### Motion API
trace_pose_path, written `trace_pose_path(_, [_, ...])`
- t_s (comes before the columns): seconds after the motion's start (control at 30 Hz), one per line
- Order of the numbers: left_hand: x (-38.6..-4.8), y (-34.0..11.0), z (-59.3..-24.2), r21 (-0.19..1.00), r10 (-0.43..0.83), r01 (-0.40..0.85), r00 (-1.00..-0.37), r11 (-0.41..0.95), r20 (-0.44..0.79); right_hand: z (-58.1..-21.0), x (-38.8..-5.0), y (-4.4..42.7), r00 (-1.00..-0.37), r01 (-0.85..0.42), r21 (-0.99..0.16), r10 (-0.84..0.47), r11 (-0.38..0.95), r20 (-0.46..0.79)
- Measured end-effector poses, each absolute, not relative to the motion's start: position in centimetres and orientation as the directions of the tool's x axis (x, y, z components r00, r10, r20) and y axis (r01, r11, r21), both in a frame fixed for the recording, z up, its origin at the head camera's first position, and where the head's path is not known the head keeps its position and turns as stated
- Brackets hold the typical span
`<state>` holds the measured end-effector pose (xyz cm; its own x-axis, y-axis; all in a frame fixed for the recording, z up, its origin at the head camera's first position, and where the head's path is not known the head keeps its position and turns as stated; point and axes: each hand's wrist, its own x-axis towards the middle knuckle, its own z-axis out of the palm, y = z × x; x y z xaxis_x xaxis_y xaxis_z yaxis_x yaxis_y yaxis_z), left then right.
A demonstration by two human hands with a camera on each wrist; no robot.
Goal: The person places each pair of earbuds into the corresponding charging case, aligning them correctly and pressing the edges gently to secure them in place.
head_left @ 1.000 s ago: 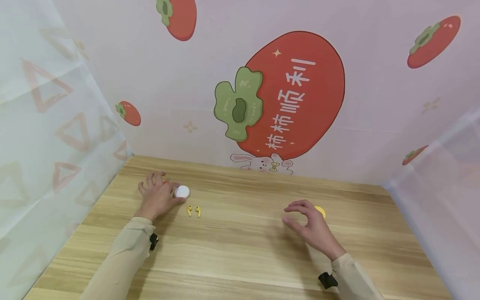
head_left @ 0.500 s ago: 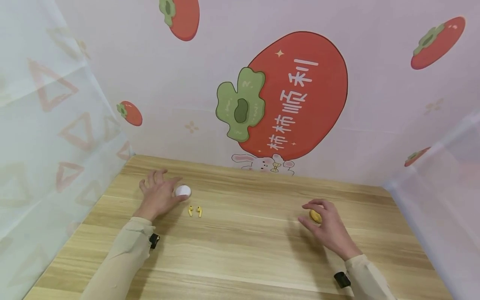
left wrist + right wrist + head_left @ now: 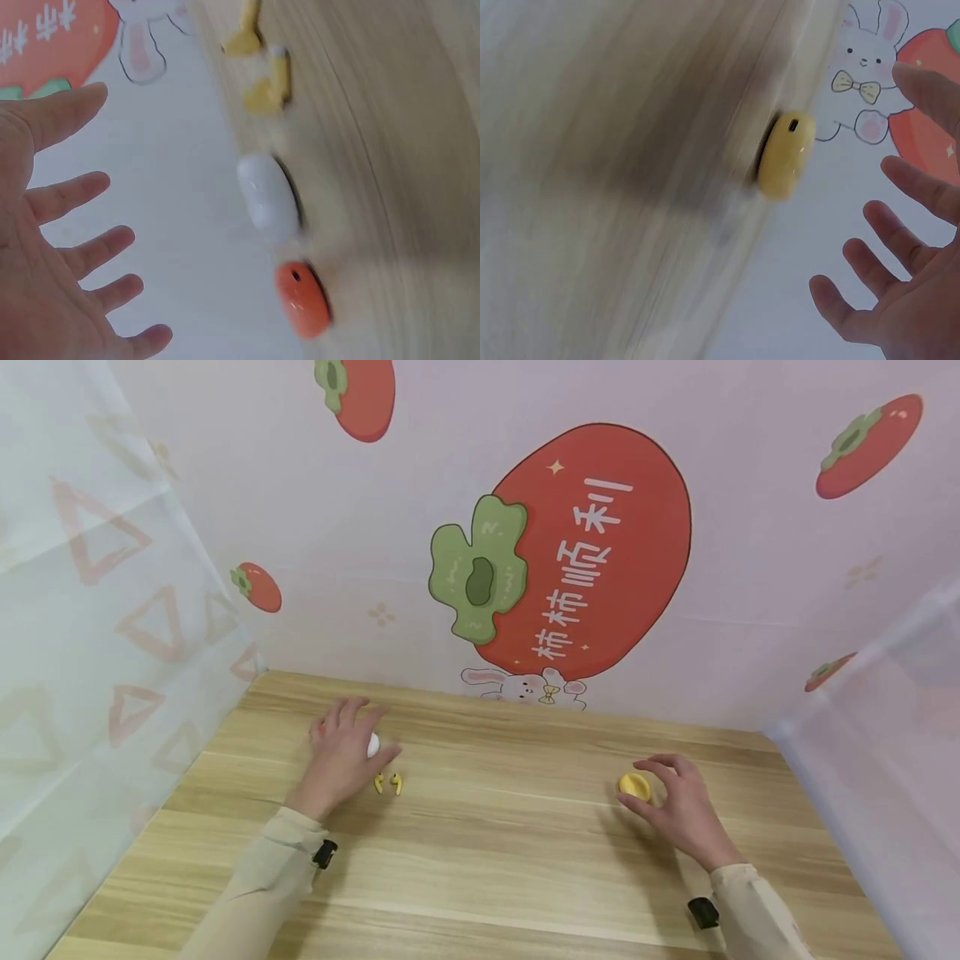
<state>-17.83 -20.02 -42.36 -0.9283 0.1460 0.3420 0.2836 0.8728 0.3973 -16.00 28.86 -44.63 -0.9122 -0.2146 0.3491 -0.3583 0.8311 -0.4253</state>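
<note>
At the table's left, my left hand (image 3: pixel 337 764) hovers with fingers spread and holds nothing. It partly hides a white rounded earbud case (image 3: pixel 373 744); in the left wrist view the white case (image 3: pixel 268 199) stands between an orange case (image 3: pixel 302 300) and two yellow earbuds, one earbud (image 3: pixel 273 81) nearer the case. Seen from the head, those earbuds (image 3: pixel 396 784) lie just right of the hand. On the right, my right hand (image 3: pixel 684 810) curves loosely beside a yellow earbud case (image 3: pixel 635 787), thumb and forefinger around its near side. The right wrist view shows the yellow case (image 3: pixel 786 156) apart from the spread fingers.
The wooden table (image 3: pixel 480 860) meets a printed back wall (image 3: pixel 337 635) with a large red persimmon. Fabric side walls stand at left (image 3: pixel 67 635) and right (image 3: pixel 892 752). Dark wrist cameras sit on both sleeves.
My right hand has moved to the right, from left of the yellow case to its right side. My left hand has shifted right and now covers more of the white case.
</note>
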Motion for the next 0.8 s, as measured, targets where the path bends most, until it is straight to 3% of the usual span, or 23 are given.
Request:
trace_pose_path(0.33, [-16.7,-16.9,-41.8,0.328,0.237,0.389,-0.877,0.861,0.417,-44.7,-16.3,30.6,-0.961,-0.257,-0.447,-0.178,0.857,0.213])
trace_pose_path(0.8, [-15.9,-13.6,-41.7,0.299,0.316,0.482,-0.828,0.823,0.463,-45.7,-17.2,31.4,-0.974,-0.218,-0.422,-0.172,0.880,0.145])
